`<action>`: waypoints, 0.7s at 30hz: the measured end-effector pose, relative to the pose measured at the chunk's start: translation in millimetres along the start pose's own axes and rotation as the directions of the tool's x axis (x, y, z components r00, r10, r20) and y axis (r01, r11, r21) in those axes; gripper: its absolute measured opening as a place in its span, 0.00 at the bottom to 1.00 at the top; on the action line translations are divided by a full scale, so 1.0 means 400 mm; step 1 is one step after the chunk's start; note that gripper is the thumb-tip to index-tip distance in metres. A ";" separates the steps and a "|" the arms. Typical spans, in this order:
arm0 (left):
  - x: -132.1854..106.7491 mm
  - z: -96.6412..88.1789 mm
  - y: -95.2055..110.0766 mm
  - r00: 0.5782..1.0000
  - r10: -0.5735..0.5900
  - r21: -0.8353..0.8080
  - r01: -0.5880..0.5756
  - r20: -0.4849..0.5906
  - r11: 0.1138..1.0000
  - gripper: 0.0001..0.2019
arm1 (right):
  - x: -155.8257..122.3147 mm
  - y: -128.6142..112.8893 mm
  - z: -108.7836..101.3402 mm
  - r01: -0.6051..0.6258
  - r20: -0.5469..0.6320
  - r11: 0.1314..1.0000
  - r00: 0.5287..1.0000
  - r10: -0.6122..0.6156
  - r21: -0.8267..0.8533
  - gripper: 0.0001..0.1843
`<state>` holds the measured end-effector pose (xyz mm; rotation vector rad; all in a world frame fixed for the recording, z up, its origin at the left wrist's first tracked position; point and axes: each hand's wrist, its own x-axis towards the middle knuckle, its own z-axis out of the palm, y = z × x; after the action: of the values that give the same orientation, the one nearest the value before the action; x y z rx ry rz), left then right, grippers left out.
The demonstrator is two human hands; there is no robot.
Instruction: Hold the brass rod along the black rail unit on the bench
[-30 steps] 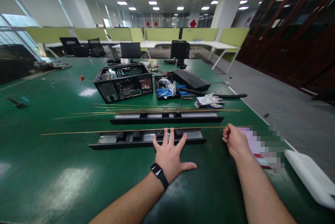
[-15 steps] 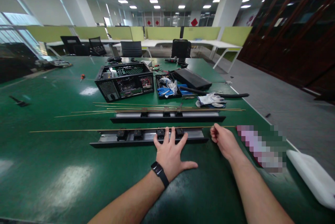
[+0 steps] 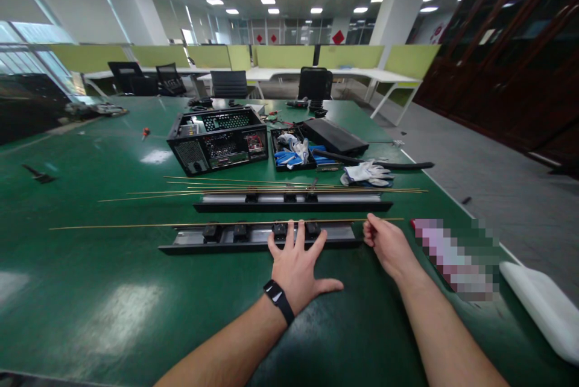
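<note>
My left hand (image 3: 295, 269), with a black watch on its wrist, lies with fingers spread over the near rail. That rail (image 3: 262, 236) is a long channel with a silver inside, a black front edge and several black blocks (image 3: 240, 231). My fingertips rest at the blocks on its right half and partly cover them. A thin brass-coloured rod (image 3: 113, 227) runs along the rail's back edge and sticks out well past its left end. My right hand (image 3: 389, 245) is closed in a pinch on this rod, just beyond the rail's right end.
Behind lies a second rail (image 3: 271, 207) with several thin rods (image 3: 149, 195) along it. Farther back are an open computer case (image 3: 217, 143), a tray with gloves (image 3: 292, 152), a white glove (image 3: 367, 174) and a black tube (image 3: 402, 165). A white object (image 3: 543, 308) lies at right.
The rod has slid a little to the left along the rail, its right end now nearer my right hand. The view has shifted slightly; both hands keep about the same pose.
</note>
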<state>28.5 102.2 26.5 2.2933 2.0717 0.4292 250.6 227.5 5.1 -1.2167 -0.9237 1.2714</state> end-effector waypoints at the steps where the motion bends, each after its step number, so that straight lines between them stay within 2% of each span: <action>1: 0.000 0.001 0.000 1.000 -0.001 0.004 0.001 0.000 1.000 0.54 | 0.005 -0.004 -0.007 0.001 -0.019 1.000 1.000 0.000 0.030 0.25; 5: 0.001 0.002 0.000 1.000 -0.003 0.009 0.003 0.001 1.000 0.53 | 0.031 -0.022 -0.051 -0.002 -0.093 0.995 0.996 0.011 0.098 0.22; 11: 0.001 -0.003 0.002 1.000 -0.008 0.022 0.008 0.021 1.000 0.55 | 0.053 -0.044 -0.095 0.000 -0.137 0.999 0.990 0.007 0.054 0.21; 14: 0.001 -0.004 0.001 1.000 -0.004 0.007 0.003 0.014 1.000 0.54 | 0.042 -0.041 -0.080 0.008 -0.110 0.999 0.994 -0.004 0.037 0.21; 21: 0.000 -0.001 -0.002 1.000 0.000 -0.023 0.000 -0.001 1.000 0.53 | -0.006 -0.003 -0.002 0.002 0.032 0.998 0.999 0.000 -0.067 0.26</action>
<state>27.7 102.4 26.6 2.2804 2.0562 0.4524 251.5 225.1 6.2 -1.2507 -0.9975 1.2709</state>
